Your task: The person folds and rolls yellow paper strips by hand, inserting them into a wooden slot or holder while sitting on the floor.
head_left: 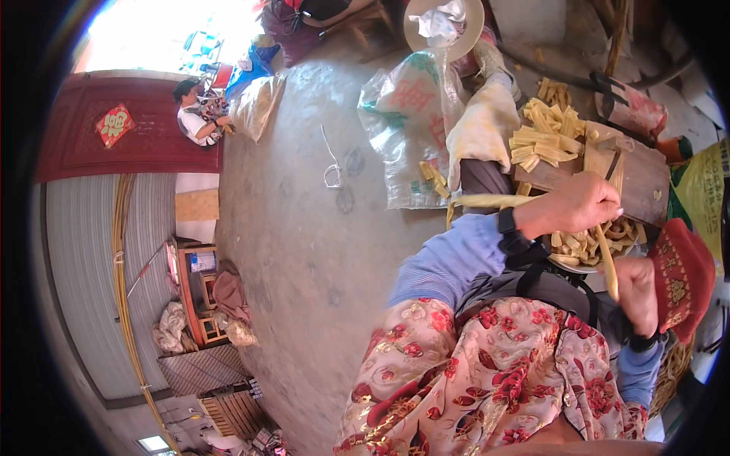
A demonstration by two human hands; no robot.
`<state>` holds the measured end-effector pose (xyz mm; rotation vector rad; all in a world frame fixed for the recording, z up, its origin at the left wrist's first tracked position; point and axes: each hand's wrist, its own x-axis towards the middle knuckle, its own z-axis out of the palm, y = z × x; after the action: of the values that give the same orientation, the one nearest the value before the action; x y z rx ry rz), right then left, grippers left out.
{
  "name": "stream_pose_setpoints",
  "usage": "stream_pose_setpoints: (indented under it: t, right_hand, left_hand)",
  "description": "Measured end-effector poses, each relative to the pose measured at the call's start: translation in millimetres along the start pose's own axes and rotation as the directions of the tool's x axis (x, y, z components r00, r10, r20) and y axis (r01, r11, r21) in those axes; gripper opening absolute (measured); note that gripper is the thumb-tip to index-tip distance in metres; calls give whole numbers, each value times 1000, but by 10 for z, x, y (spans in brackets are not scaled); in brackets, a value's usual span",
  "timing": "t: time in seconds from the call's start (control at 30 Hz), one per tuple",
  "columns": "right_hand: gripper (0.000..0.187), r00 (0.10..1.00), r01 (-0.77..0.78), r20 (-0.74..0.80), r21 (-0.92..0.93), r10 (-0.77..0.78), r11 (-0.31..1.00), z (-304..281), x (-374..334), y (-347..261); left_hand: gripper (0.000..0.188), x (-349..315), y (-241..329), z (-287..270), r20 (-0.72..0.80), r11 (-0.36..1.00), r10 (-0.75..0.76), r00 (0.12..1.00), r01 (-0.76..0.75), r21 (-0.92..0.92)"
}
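My left hand [572, 207], a dark watch on its wrist, is closed with fingertips pinched at the upper end of a pale yellow strip [607, 261]. Lower down, my right hand [637, 292] curls by the strip's other end; its fingers are partly hidden. A longer pale strip [487, 201] reaches out leftward behind my left wrist. Under my hands a bowl [589, 268] holds many loose curled pieces. Just beyond, bundles of short yellow sticks [544, 140] lie heaped on a wooden board [655, 186].
Left of the heap lie a clear plastic sack [407, 125] and a pale cloth [487, 133]. A red patterned cloth item [684, 281] sits beside my right hand. A wire loop [332, 175] lies on the concrete floor [304, 228]. Another person [199, 118] handles a sack far left.
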<state>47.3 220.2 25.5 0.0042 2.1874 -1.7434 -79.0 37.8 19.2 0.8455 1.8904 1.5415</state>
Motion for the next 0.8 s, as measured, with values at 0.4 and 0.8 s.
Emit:
stream_pose_setpoints:
  t: [0.4, 0.8]
  right_hand:
    - [29, 738, 120, -664, -43, -118, 992, -20, 315, 445]
    - [24, 878, -164, -451, 24, 157, 986, 108, 357, 579]
  left_hand:
    - [15, 165, -277, 855, -44, 799, -55, 998, 18, -601]
    - [14, 73, -581, 515, -64, 762, 395, 917, -288, 580]
